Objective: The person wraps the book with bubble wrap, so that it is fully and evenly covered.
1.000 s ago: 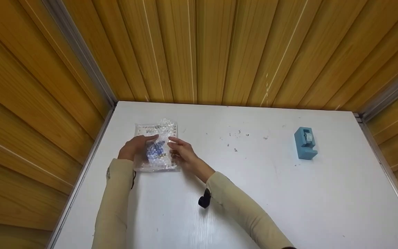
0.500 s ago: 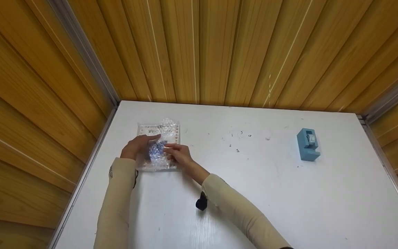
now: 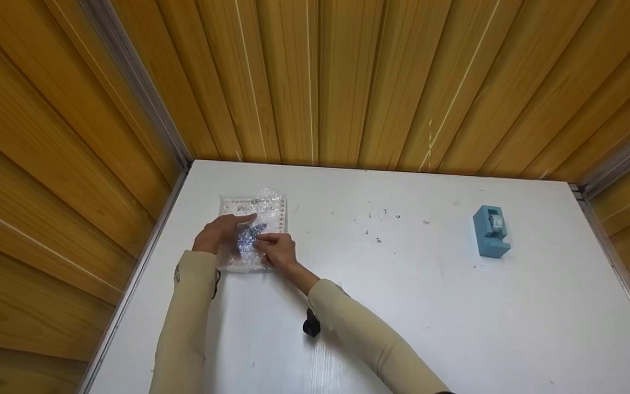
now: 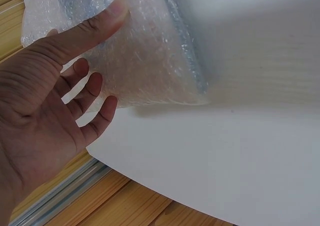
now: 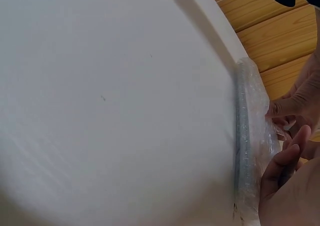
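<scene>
A flat rectangular item in bubble wrap (image 3: 246, 265) lies at the far left of the table. Printed lettering and a dotted border show through the clear wrap, with a blue patch in the middle. My left hand (image 3: 215, 232) is at its left side. The left wrist view shows the thumb (image 4: 92, 28) laid straight over the wrap and the other fingers loosely curved at the edge. From the right, my right hand (image 3: 279, 250) reaches over the blue patch, thumb and index tips close together on the wrap. Whether they pinch it is hidden in the right wrist view.
A blue tape dispenser (image 3: 491, 232) stands at the right of the white table (image 3: 402, 306). Small dark specks (image 3: 378, 239) mark the surface near the middle. Wood-patterned panels (image 3: 342, 82) rise behind and at both sides. A black wrist camera (image 3: 311, 326) hangs below the right sleeve.
My right hand has moved left across the wrap, from its right edge onto the blue patch, and its fingertips have drawn together. The left hand stays at the left side.
</scene>
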Motion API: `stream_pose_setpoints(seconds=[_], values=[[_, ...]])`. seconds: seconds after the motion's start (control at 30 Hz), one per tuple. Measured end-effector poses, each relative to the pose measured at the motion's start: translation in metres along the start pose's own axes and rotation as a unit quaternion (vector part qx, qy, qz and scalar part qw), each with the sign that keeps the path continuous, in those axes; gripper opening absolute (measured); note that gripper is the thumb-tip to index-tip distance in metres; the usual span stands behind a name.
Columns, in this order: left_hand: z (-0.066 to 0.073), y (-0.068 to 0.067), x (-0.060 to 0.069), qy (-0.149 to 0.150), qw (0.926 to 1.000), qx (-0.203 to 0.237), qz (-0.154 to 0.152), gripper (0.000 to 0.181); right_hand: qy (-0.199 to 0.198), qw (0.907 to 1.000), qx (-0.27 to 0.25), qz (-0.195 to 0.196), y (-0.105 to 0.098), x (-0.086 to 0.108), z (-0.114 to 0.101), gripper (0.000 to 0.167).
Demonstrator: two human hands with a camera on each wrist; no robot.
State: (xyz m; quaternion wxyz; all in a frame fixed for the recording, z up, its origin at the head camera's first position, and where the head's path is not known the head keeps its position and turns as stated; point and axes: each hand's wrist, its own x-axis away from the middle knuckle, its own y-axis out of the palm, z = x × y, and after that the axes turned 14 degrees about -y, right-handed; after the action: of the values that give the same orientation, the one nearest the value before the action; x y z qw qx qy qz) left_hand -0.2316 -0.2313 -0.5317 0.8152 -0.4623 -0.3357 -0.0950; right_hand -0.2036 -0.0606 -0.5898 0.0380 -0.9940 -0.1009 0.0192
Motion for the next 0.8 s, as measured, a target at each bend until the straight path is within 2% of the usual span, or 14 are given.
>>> stream_pose_setpoints(seconds=[0.13, 0.27, 0.37, 0.53, 0.63, 0.7, 0.8], values=[[0.0013, 0.0025, -0.0010, -0.019, 0.9994, 0.028, -0.004, 0.074, -0.048, 0.9969, 0.062, 0.004, 0.0026, 0.0029, 0.0043, 0.021], [0.0020, 0.0048, -0.0022, 0.010, 0.9999, 0.003, 0.006, 0.067, -0.092, 0.9855, 0.142, 0.015, 0.0054, 0.0049, 0.0066, 0.020], [0.0030, 0.0050, -0.0009, 0.016, 0.9998, 0.002, 0.009, 0.068, -0.102, 0.9779, 0.181, 0.027, 0.0066, 0.0058, 0.0069, 0.021], [0.0045, 0.0044, -0.0009, -0.042, 0.9963, 0.074, -0.012, 0.089, -0.112, 0.9698, 0.215, 0.028, 0.0050, 0.0086, 0.0040, 0.021], [0.0054, 0.0046, -0.0012, -0.076, 0.9899, 0.118, -0.019, 0.101, -0.138, 0.9590, 0.246, 0.024, 0.0039, 0.0088, 0.0039, 0.021], [0.0065, 0.0047, -0.0001, -0.085, 0.9884, 0.124, -0.022, 0.104, -0.160, 0.9497, 0.268, 0.023, 0.0027, 0.0088, 0.0050, 0.022], [0.0079, 0.0042, 0.0020, -0.083, 0.9895, 0.116, -0.023, 0.106, -0.183, 0.9392, 0.290, 0.023, 0.0005, 0.0091, 0.0073, 0.023]])
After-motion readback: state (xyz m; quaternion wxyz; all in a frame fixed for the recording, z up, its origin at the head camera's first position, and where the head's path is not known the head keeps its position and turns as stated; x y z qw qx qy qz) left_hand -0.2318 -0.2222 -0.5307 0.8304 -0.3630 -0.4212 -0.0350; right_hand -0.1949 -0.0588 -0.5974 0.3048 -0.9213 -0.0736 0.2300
